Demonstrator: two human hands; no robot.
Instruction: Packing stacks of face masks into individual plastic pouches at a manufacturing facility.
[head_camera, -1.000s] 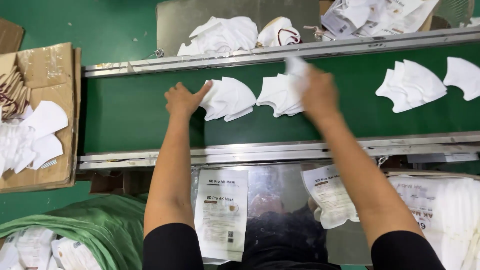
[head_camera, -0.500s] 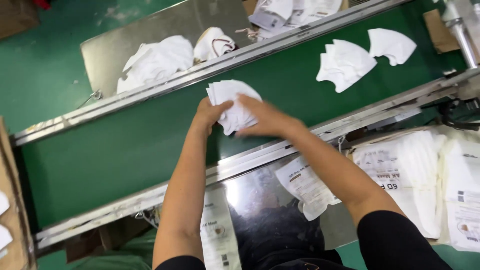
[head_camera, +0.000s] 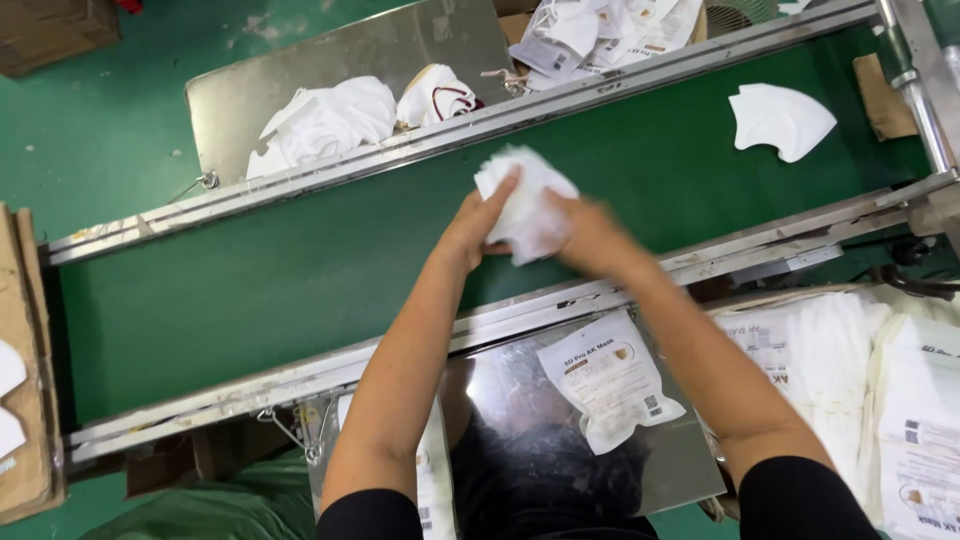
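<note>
Hands meet over the green conveyor belt (head_camera: 300, 290), both closed around one stack of white masks (head_camera: 524, 200): the left hand (head_camera: 475, 228) grips its left edge with fingers raised along the side, and the right hand (head_camera: 590, 238), blurred, clasps it from the right. Half a second ago the stack was held nearer the belt's far rail; now it sits a little closer to the person, over the middle of the belt. Beyond the right hand a single pile of folded masks (head_camera: 780, 120) lies well apart, where two piles lay before. Past the hands, loose masks (head_camera: 325, 122) rest on the steel tray (head_camera: 240, 90) as earlier. Just under the right forearm a printed pouch (head_camera: 610, 380) lies on the shiny surface (head_camera: 500, 385).
</note>
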